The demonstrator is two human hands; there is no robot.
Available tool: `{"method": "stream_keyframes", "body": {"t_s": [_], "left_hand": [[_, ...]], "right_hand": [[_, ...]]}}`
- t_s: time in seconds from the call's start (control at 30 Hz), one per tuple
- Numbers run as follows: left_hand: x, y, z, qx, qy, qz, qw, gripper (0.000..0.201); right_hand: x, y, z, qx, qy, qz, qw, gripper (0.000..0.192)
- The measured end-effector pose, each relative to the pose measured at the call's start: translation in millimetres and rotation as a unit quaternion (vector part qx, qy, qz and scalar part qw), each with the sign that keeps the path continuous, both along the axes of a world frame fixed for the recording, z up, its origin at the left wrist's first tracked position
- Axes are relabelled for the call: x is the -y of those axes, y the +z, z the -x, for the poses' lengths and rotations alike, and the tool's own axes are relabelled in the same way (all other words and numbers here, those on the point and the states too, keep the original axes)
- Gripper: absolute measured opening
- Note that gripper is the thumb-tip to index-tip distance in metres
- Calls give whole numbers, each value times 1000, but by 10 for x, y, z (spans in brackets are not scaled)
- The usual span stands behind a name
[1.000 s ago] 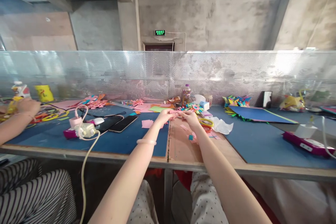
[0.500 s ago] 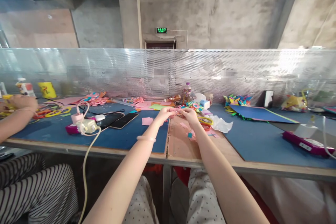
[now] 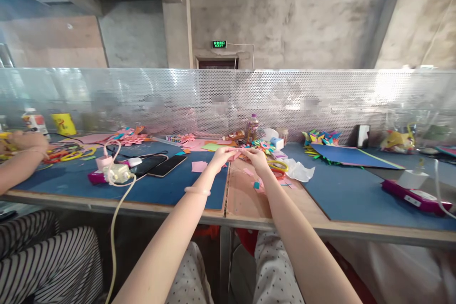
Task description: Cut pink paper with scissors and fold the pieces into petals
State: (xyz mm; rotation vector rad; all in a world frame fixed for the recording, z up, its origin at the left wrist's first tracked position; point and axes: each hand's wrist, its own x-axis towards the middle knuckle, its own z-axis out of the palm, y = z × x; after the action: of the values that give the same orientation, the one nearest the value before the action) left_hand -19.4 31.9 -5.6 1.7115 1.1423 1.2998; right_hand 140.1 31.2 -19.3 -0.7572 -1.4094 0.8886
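Landmark: purple-capped drink bottle [image 3: 253, 126], standing at the back of the tabletop [image 3: 171, 194]. Both hands out in front of it, nearer the wearer. Left hand [image 3: 221, 157], a bit left of bottle: fingers pinched narrow on pink paper piece [image 3: 233, 156]. Right hand [image 3: 257, 157], just in front of bottle: fingers bunched on the same piece, tips close to the left's; exact grip too small to tell. So pink paper piece is up between the two hands, in front of bottle and slightly left. Pale bangle [image 3: 197, 191] on left wrist.

Left of bottle, nearer: pink paper squares [image 3: 199, 166], then black smartphone [image 3: 167, 165], then purple power strip with chargers plugged in [image 3: 96, 178]. Left of bottle along the back: pile of pink paper shapes [image 3: 131, 136]. Far left: yellow canister [image 3: 64, 124] and co-worker's hand [image 3: 30, 140], its hold unclear.

Right of bottle, nearer: yellow-handled scissors [image 3: 280, 166], partly behind right forearm; crumpled white sheet [image 3: 300, 170] just beyond. Further right: multicolored folded-paper pile [image 3: 318, 137], blue sheets [image 3: 352, 156] beside it, second purple power strip [image 3: 415, 195]. Behind bottle: perforated metal screen [image 3: 160, 99]. Green exit sign [image 3: 219, 44] above, left of bottle.
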Motion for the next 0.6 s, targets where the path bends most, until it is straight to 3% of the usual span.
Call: {"method": "stream_keyframes", "body": {"t_s": [0.6], "left_hand": [[84,54,-20,47,-28,-29,998,36]], "right_hand": [[20,10,-9,-19,-12,15,1000,41]]}}
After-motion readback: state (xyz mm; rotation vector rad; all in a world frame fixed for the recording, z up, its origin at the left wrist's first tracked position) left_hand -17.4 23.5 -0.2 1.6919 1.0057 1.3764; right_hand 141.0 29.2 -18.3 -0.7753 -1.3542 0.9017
